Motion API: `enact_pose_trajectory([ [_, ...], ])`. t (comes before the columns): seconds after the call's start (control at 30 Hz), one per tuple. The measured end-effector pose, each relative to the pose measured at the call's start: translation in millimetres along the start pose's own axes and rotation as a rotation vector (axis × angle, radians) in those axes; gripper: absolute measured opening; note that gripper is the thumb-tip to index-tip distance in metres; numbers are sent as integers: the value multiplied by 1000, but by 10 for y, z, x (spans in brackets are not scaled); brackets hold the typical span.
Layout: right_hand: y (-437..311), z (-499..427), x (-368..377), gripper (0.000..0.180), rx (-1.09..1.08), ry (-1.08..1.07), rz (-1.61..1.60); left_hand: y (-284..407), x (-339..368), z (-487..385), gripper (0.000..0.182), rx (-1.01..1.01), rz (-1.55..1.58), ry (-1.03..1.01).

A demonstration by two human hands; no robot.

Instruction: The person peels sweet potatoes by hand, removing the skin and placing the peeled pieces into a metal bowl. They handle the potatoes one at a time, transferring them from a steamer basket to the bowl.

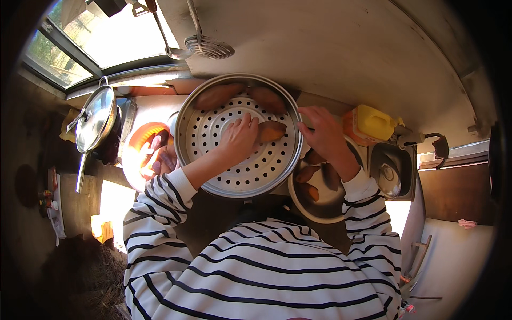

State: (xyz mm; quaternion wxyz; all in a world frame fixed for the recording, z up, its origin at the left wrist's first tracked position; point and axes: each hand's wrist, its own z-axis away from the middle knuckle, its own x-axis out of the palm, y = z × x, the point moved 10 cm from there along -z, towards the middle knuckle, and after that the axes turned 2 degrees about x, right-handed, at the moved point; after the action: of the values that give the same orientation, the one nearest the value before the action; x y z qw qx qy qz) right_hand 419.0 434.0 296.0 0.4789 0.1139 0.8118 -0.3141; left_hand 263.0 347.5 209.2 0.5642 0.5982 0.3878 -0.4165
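A round metal steamer tray (244,170) full of holes is directly in front of me. Two sweet potatoes lie along its far wall, one on the left (220,96) and one on the right (267,99). My left hand (241,136) reaches over the tray, its fingers against a cut sweet potato (273,131) with orange flesh showing; the thumb's grip is partly hidden. At the tray's right rim is my right hand (323,130), fingers apart and fingertips at the edge, holding no food. Below that wrist, a wide basin (296,196) contains several sweet potato pieces (308,174).
An orange basin (130,150) of sweet potatoes stands left, near a lidded pan (96,120). To the right are a yellow jug (370,122) and a sink (410,176) with a lid inside. A ladle (178,53) and skimmer (210,47) hang above the tray.
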Motion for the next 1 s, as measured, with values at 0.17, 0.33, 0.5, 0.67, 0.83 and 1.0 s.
enact_pose_trajectory([
  [0.17, -119, -75, -282, 27, 221, -305, -550, -202, -718, 384, 71, -2, 646, -196],
  [0.33, -308, -180, -168, 32, -134, -198, 242, -566, -840, 571, 62, -33, -91, 50],
  [0.5, -290, -154, 253, 48, 72, -357, -237, -389, -909, 644, 70, -105, -9, 263],
  [0.67, -303, -121, 859, 71, -189, -413, 137, -136, -416, 334, 84, -28, 101, 175],
  [0.83, -275, -92, 1134, 72, -235, -478, 312, -54, -17, 102, 76, -42, 105, 48],
  [1.0, -223, -64, 1205, 57, -302, -355, 320, -102, 111, 36, 63, -18, 83, 77],
])
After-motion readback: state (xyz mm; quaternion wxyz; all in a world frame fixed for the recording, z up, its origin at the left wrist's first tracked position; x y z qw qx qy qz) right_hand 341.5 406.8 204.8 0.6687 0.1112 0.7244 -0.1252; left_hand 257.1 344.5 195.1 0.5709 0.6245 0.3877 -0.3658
